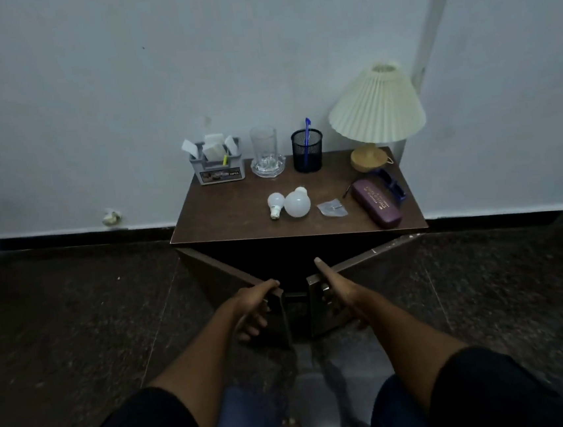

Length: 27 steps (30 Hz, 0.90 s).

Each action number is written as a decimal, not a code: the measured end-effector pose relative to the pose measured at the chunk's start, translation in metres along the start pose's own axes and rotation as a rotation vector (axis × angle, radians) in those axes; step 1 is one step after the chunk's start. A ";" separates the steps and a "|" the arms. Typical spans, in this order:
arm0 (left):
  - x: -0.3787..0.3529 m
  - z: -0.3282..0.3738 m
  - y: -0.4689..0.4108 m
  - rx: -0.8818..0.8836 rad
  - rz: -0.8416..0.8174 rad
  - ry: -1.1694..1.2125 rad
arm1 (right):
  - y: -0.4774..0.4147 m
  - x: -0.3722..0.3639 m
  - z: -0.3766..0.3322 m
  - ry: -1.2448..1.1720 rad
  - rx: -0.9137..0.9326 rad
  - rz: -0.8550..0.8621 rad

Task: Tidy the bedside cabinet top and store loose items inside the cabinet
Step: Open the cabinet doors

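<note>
Right now I have both doors of the dark brown wooden bedside cabinet (293, 212) in hand: my left hand (259, 301) is closed around the free edge of the left door (231, 280), fingers curled behind it, and my right hand (335, 287) grips the right door (357, 264) near its metal handle, thumb lying along the top edge. Both doors stand part open, angled out toward me.

To do this well, I think I should swing the two doors apart evenly and fully, so the opening stays clear while I carry things down. My knees are just in front of the cabinet, so I may need to lean back to give the doors room.

On the cabinet top, the loose things wait: two white light bulbs (289, 204) near the middle, a crumpled clear plastic wrapper (332, 207) just beside them, and a purple glasses case (377, 202) toward the cabinet's right edge. The bulbs are round and would likely roll, so opening gently, without jolting the cabinet, seems wise.
</note>
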<state>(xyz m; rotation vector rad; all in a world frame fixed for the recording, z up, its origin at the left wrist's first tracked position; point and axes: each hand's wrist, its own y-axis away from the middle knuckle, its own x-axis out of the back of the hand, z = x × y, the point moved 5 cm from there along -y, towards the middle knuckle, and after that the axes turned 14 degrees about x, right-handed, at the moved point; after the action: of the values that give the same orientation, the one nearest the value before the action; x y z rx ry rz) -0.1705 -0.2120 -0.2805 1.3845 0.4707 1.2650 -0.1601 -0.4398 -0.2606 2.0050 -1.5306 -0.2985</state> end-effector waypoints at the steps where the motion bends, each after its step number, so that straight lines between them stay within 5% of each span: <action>1: 0.000 -0.003 0.002 0.009 -0.017 -0.003 | 0.005 -0.001 -0.001 0.032 -0.019 -0.008; 27: 0.030 -0.082 0.041 0.003 0.081 0.054 | 0.096 0.017 0.010 0.341 -0.154 -0.037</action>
<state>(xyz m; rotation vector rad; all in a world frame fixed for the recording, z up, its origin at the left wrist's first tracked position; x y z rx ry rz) -0.2463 -0.1610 -0.2506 1.3865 0.4574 1.3707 -0.2372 -0.4743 -0.2100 1.8535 -1.2217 -0.0791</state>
